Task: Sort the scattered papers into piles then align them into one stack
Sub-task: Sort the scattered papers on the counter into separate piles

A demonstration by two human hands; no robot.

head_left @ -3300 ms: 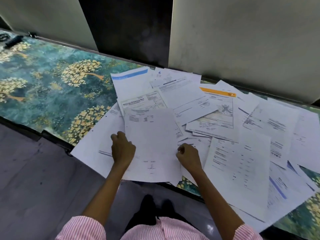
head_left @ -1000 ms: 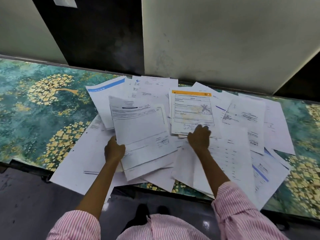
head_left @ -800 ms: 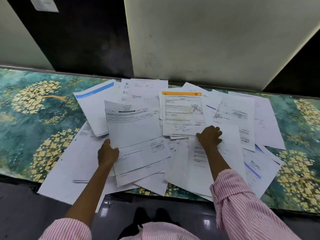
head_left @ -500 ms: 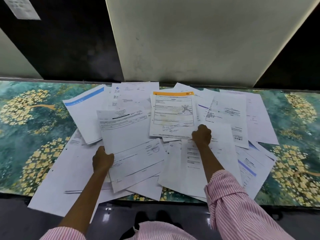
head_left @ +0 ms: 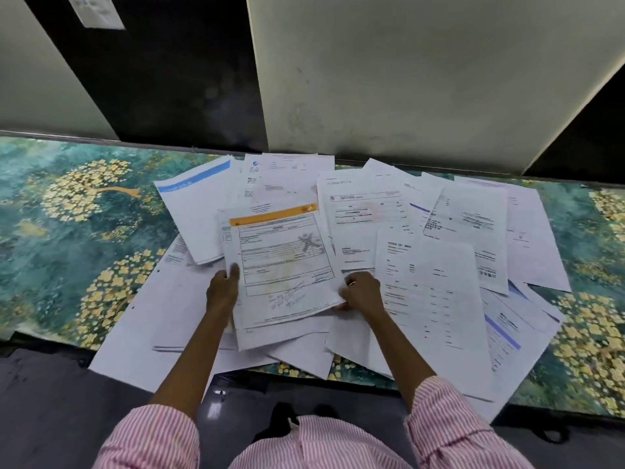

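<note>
Several white printed papers lie scattered and overlapping on the table. A small pile sits at the front middle, topped by a form with an orange header. My left hand grips the pile's left edge, thumb on top of the orange-header form. My right hand pinches that form's lower right corner. A sheet with a blue band lies behind left. More loose sheets spread out to the right, some overhanging the front edge.
The table has a teal cloth with yellow flower trees, bare at the far left and far right. A pale wall panel and dark gaps stand close behind the table. The floor lies below the front edge.
My right hand has pulled the orange-header form from the middle right over to the left and laid it on the pile that my left hand holds. A printed sheet beneath it is now uncovered.
</note>
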